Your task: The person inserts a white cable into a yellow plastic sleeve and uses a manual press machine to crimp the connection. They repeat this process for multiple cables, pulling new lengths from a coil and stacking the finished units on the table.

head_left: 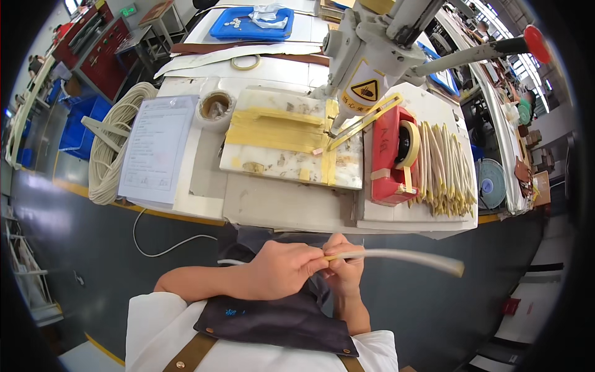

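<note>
Just in front of the table edge, my left hand (282,266) and my right hand (344,270) come together on a white cord (396,253). Fingers of both hands pinch it where a yellow wrapped stretch shows between them. One length runs off to the right and ends in a yellow tip, slightly blurred. White cord also shows to the left of my left hand, its middle hidden behind that hand. On the table, a bundle of similar cords with yellow ends (443,170) lies beside a red tape dispenser (392,155) holding a yellowish roll.
A grey hand press with a red-knobbed lever (483,54) stands over a white slab (279,170) patched with yellow tape. A tape roll (215,106), a paper sheet (158,146) and a coiled cord (102,167) lie left. Farther back is a blue tray (223,32).
</note>
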`<state>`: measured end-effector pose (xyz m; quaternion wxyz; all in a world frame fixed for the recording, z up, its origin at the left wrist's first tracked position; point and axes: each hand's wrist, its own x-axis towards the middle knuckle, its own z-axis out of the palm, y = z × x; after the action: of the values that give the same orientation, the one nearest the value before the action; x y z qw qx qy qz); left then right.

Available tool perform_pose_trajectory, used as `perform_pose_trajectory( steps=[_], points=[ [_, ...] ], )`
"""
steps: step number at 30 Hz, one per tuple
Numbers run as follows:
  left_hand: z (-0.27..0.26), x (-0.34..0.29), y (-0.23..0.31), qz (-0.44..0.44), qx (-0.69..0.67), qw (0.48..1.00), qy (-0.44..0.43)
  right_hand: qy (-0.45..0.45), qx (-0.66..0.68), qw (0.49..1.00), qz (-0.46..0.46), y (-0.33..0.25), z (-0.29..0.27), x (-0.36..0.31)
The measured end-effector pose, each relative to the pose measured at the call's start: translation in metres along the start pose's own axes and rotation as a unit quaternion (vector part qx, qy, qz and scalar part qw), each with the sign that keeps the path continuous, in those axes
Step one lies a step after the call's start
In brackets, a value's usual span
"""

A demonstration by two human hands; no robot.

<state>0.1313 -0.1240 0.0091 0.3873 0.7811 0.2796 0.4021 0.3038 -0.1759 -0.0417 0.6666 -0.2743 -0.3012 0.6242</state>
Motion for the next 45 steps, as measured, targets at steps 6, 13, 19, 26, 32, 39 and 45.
perform_pose_trajectory(
  steps=[6,13,19,26,32,39,45],
  points=[
    [-0.030,0.017,-0.011,-0.426,-0.493,0.717,-0.248,-0.110,0.119,0.984,0.067,0.007,0.004,0.016],
    [-0.046,0.007,-0.005,-0.433,-0.351,0.818,-0.144,-0.081,0.051,0.995,0.041,-0.004,0.002,0.048],
    [-0.074,-0.014,-0.015,-0.402,-0.201,0.892,-0.054,0.080,-0.174,0.981,0.033,-0.023,0.005,0.082],
    [-0.079,-0.011,-0.030,-0.282,-0.063,0.957,-0.019,0.129,-0.245,0.961,-0.025,-0.018,0.007,0.124],
    [-0.063,0.007,-0.061,-0.062,0.212,0.975,0.037,0.178,-0.377,0.908,-0.042,-0.019,0.002,0.152],
    [-0.054,0.032,-0.083,-0.004,0.308,0.950,0.050,0.223,-0.561,0.795,-0.064,-0.013,-0.007,0.186],
    [-0.054,0.052,-0.102,0.007,0.335,0.940,0.067,0.205,-0.702,0.676,-0.089,-0.016,-0.019,0.213]
  ],
)
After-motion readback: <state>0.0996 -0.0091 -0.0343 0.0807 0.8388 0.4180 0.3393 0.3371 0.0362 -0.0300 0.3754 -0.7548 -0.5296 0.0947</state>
